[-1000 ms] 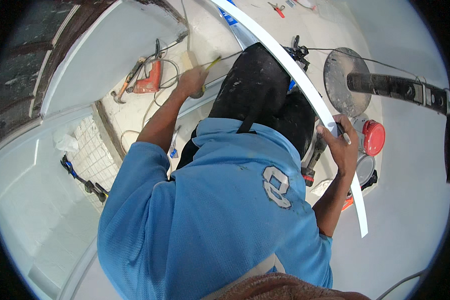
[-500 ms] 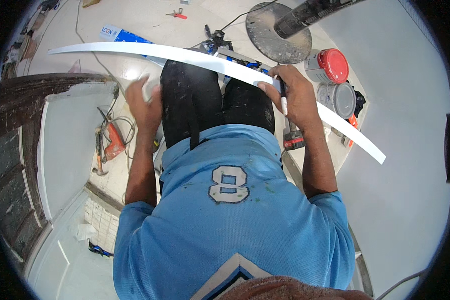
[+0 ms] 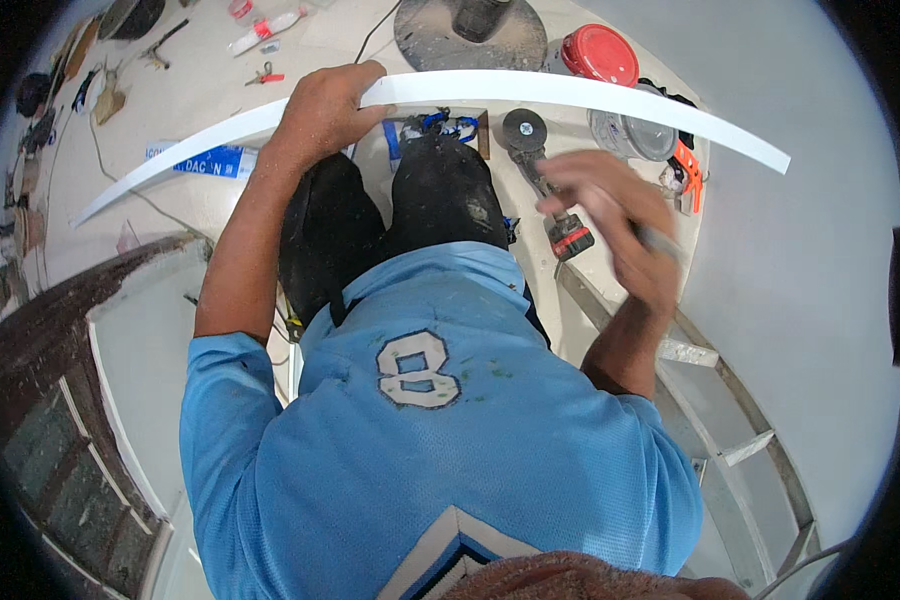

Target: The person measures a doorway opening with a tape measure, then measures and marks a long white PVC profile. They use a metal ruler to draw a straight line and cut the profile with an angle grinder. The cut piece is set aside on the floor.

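Note:
A long white strip (image 3: 570, 92) runs across the view in front of my knees, bowed by the lens. My left hand (image 3: 325, 115) is wrapped round it left of its middle, with the thumb along the near edge. My right hand (image 3: 625, 220) is off the strip, smeared by motion, over the floor at the right. A pale, blurred end of a pen (image 3: 660, 243) pokes out of that hand. Just left of it on the floor lies a cordless angle grinder (image 3: 525, 130) with a red and black battery.
A round stand base (image 3: 425, 45) is beyond the strip. A red-lidded bucket (image 3: 600, 55) and a clear-lidded tub (image 3: 645, 130) stand by the right wall, near an orange tool (image 3: 688, 170). A ladder (image 3: 745, 450) is at the lower right. Blue packaging (image 3: 205, 160) lies left.
My left hand went from empty to gripping the strip. My right hand let go of the strip and moved right with the pen. The view has shifted, and the strip lies farther from my body.

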A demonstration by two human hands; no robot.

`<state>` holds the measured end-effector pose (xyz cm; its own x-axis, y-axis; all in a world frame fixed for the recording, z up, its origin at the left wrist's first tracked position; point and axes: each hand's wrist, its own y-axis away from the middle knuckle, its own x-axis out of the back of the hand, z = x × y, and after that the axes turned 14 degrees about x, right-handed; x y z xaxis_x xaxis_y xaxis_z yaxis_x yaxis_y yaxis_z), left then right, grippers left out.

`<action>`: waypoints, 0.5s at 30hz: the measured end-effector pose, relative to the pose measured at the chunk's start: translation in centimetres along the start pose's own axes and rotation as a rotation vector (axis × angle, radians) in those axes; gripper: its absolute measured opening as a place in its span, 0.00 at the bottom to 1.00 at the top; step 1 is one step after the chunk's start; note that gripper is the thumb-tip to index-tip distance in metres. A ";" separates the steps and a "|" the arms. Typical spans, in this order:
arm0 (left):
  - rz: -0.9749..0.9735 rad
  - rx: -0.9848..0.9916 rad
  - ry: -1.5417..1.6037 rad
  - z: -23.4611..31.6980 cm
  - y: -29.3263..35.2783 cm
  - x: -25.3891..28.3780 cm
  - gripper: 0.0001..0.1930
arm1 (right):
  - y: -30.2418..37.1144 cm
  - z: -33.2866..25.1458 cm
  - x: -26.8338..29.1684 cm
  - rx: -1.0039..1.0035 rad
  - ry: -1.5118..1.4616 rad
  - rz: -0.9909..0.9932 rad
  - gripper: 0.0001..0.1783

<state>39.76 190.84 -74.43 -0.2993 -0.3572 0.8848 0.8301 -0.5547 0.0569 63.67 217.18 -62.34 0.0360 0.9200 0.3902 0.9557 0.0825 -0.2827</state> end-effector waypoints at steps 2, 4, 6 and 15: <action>-0.004 0.009 0.039 1.6 -0.7 0.7 0.17 | 0.4 7.7 -2.1 -0.403 0.095 0.075 0.18; -0.038 -0.006 0.023 3.7 -1.0 1.7 0.18 | 0.7 20.0 -4.2 -0.664 0.269 -0.035 0.17; -0.033 -0.076 -0.005 5.5 -1.7 1.9 0.19 | 2.1 32.4 -7.2 -0.684 0.525 -0.178 0.17; -0.017 -0.061 0.030 8.4 -2.9 3.8 0.23 | 1.6 40.4 -15.4 -0.713 0.653 0.034 0.30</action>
<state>40.21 197.39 -67.34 -0.3278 -0.3687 0.8698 0.7947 -0.6055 0.0428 52.87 218.62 -104.26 0.0167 0.5053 0.8628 0.8961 -0.3904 0.2113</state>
